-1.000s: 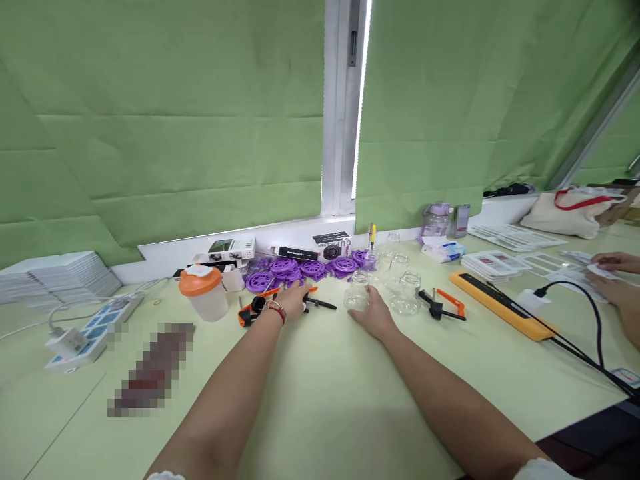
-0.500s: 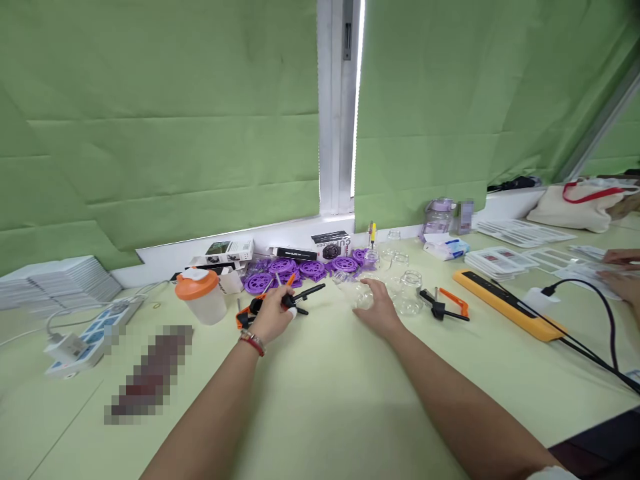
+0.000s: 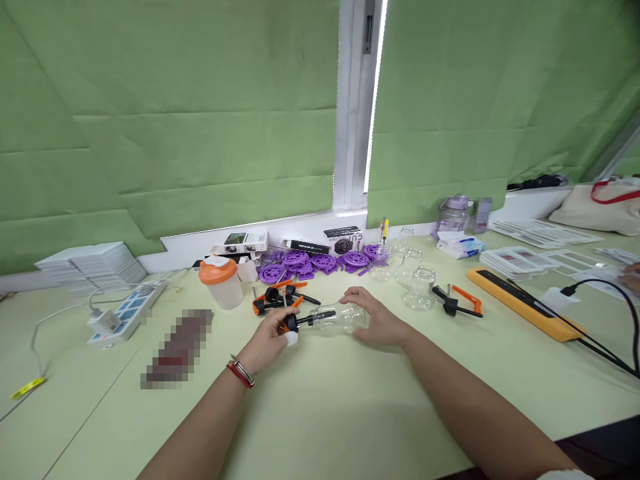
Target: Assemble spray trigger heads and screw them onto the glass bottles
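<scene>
My left hand is closed on a black-and-orange lid with a long black rod. A clear jar lies on its side in my right hand, with its mouth turned left. The rod reaches into the jar's mouth, and the lid's black cap stays just outside it. White tape or a bandage wraps a finger of my left hand. Behind that hand lie similar black-and-orange lids. Another such lid rests right of the clear jars.
Purple spoked discs and small boxes line the wall. Left are an orange-lidded cup, a power strip and stacked white panels. A yellow bar with cables lies right. Another person's hand shows at the right edge.
The jar has come nearer in my right hand. My left hand has brought the lid's rod into the jar's mouth. The camera view has shifted left.
</scene>
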Action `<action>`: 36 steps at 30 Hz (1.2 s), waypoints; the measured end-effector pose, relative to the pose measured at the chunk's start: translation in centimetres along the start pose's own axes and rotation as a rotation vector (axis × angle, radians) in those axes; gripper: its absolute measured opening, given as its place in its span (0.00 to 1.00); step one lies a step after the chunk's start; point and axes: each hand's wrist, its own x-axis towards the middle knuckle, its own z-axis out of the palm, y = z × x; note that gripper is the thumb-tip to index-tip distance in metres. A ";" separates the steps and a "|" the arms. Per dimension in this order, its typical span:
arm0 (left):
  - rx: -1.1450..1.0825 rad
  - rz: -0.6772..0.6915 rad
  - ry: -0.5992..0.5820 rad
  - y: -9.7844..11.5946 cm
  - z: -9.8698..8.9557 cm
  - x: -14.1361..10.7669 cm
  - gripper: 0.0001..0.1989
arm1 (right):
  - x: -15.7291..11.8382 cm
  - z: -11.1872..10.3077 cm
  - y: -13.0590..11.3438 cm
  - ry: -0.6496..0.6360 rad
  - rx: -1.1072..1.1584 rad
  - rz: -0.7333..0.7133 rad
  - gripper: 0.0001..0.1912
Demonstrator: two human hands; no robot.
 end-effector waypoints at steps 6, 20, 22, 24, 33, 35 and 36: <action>-0.078 0.014 -0.076 1.3 0.6 -0.7 0.29 | 0.2 1.1 -1.3 -0.051 0.039 -0.036 0.35; -0.239 -0.061 -0.038 1.1 1.2 -0.8 0.25 | -0.1 1.9 -1.2 0.006 0.055 0.032 0.35; -0.261 -0.067 -0.036 1.1 1.3 -0.8 0.25 | -0.1 1.9 -1.4 0.003 0.047 0.022 0.34; -0.269 -0.065 -0.030 1.0 1.4 -0.8 0.24 | -0.1 1.8 -1.5 0.002 0.043 0.013 0.33; -0.304 -0.067 -0.021 0.6 1.4 -0.7 0.22 | 0.0 2.1 0.1 0.025 0.415 0.182 0.40; -0.305 -0.053 -0.029 0.6 1.5 -0.7 0.22 | 0.2 2.5 0.4 0.022 0.596 0.323 0.31; -0.309 -0.047 -0.035 0.6 1.5 -0.7 0.22 | 0.3 2.7 0.5 0.025 0.659 0.393 0.28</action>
